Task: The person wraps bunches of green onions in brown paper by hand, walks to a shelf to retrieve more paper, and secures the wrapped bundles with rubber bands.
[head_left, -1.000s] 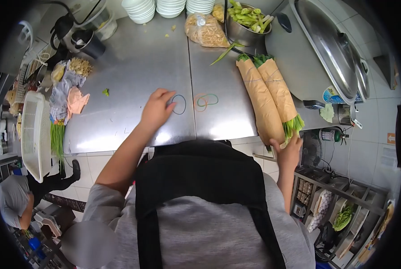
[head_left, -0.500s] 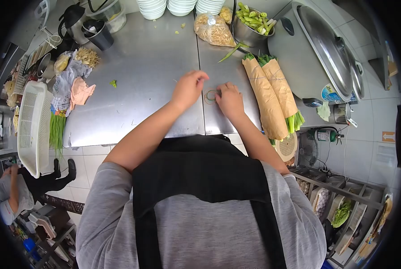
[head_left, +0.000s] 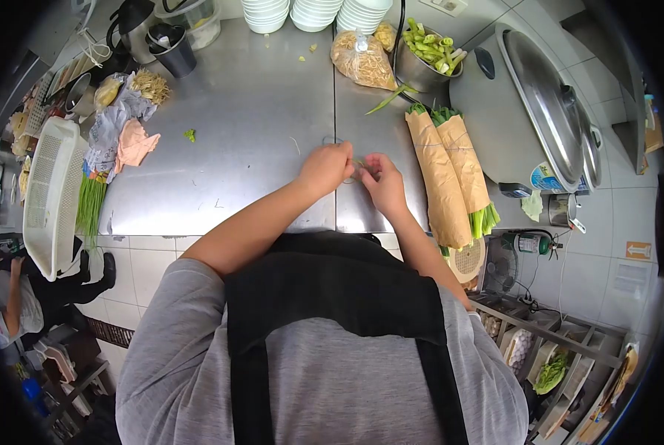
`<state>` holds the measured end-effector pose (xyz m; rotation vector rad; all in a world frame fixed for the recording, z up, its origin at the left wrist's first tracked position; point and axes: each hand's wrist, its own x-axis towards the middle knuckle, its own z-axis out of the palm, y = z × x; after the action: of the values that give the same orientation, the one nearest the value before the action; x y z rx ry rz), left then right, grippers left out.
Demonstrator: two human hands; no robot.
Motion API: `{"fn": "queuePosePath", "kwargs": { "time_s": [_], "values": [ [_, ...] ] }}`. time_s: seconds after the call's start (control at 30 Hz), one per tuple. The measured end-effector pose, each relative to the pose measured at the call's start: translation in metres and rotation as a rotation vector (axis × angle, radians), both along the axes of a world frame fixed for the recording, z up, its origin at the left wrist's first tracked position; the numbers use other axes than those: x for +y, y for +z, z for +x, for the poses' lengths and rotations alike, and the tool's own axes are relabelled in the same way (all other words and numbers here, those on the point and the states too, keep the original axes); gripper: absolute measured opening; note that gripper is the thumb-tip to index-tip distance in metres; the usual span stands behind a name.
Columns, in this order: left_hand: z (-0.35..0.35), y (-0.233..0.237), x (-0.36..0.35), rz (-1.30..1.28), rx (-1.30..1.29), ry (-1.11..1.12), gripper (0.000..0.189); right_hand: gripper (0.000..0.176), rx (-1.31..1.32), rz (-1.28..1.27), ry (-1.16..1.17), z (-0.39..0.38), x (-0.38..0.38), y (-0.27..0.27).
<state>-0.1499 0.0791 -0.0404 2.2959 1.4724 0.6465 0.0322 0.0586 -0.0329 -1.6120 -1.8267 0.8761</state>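
I'm looking down on a steel counter [head_left: 235, 148] in a working kitchen, with white tiled walls at the right edge of the frame. Both hands meet near the middle of the picture, just above the counter's front half. The left hand [head_left: 324, 169] is curled, its fingers drawn in to a pinch. The right hand [head_left: 380, 178] is curled the same way, and its fingertips nearly touch the left's. Between them I can make out the thin strands of the rubber bands [head_left: 357, 170], which both hands grip. The bands are too fine for me to count.

Just right of the hands lie two paper-wrapped bundles of green onions [head_left: 443, 178], side by side and touching, with their cut ends hanging over the counter's edge. A big lidded cooker [head_left: 540, 96] fills the upper right. At the top centre stand stacks of white bowls [head_left: 313, 11], a tied plastic bag [head_left: 362, 61] and a metal bowl of chopped greens [head_left: 428, 52]. At the left are a white basket [head_left: 46, 196], a pink cloth [head_left: 133, 146] and loose chives [head_left: 91, 208]. Another person [head_left: 9, 304] crouches at the lower left.
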Motion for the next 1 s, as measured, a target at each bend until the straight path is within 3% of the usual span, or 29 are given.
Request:
{"fn": "queuePosePath", "kwargs": {
  "time_s": [0.07,0.1,0.17,0.2,0.27,0.33,0.37,0.4,0.47,0.6,0.67,0.73,0.8,0.83,0.87,0.93,0.97,1.0],
  "values": [
    [-0.001,0.009,-0.001,-0.464,-0.390,0.081,0.015,0.039,0.047,0.017,-0.015,-0.002,-0.002,0.003],
    [-0.002,0.008,-0.002,-0.464,-0.382,0.084,0.015,0.043,0.092,-0.047,0.004,-0.001,-0.002,0.005],
    [-0.006,0.004,-0.004,-0.685,-0.909,0.013,0.028,0.046,0.146,-0.108,0.033,-0.002,0.000,0.007],
    [-0.011,0.013,-0.006,-0.677,-0.905,0.023,0.028,0.046,0.289,-0.177,0.082,-0.004,0.001,0.009],
    [-0.026,0.046,-0.012,-0.934,-0.993,-0.111,0.045,0.045,0.438,-0.248,0.153,-0.009,0.002,0.016],
    [-0.039,0.065,-0.018,-0.971,-1.020,-0.115,0.050,0.040,0.698,-0.539,0.271,-0.014,0.000,0.030],
    [-0.046,0.071,-0.021,-1.017,-1.051,-0.136,0.055,0.026,0.786,-0.518,0.296,-0.020,-0.002,0.027],
    [-0.054,0.075,-0.024,-1.002,-1.054,-0.111,0.055,0.026,0.789,-0.526,0.322,-0.024,-0.003,0.026],
    [-0.068,0.082,-0.030,-1.000,-0.940,-0.112,0.059,0.014,1.101,-0.728,0.236,-0.030,-0.004,0.024],
    [-0.100,0.092,-0.049,-0.854,-0.728,-0.008,0.059,0.011,1.281,-0.908,0.199,-0.042,-0.005,0.019],
    [-0.132,0.072,-0.051,-0.485,-0.613,0.006,0.048,0.013,1.213,-0.847,0.167,-0.047,-0.007,0.023],
    [-0.198,0.035,-0.035,-0.052,-0.318,0.339,0.037,0.015,1.145,-0.781,0.124,-0.046,-0.005,0.025],
    [-0.278,0.024,-0.027,0.086,-0.173,0.769,0.029,0.021,0.852,-0.536,0.028,-0.032,0.001,0.027],
    [-0.320,0.006,-0.030,0.250,-0.072,0.875,0.026,0.025,0.773,-0.447,-0.014,-0.026,0.002,0.033],
    [-0.360,-0.006,-0.037,0.345,0.420,0.772,0.023,0.025,0.775,-0.439,-0.022,-0.015,0.003,0.034],
    [-0.381,-0.007,-0.055,0.249,0.298,0.918,0.022,0.026,0.493,-0.252,-0.085,0.016,0.007,0.038],
    [-0.387,-0.006,-0.057,0.255,0.291,0.905,0.022,0.026,0.492,-0.243,-0.098,0.033,0.011,0.035],
    [-0.390,0.002,-0.056,0.241,0.215,0.933,0.023,0.028,0.204,-0.132,-0.092,0.051,0.014,0.029]
  ]
}}
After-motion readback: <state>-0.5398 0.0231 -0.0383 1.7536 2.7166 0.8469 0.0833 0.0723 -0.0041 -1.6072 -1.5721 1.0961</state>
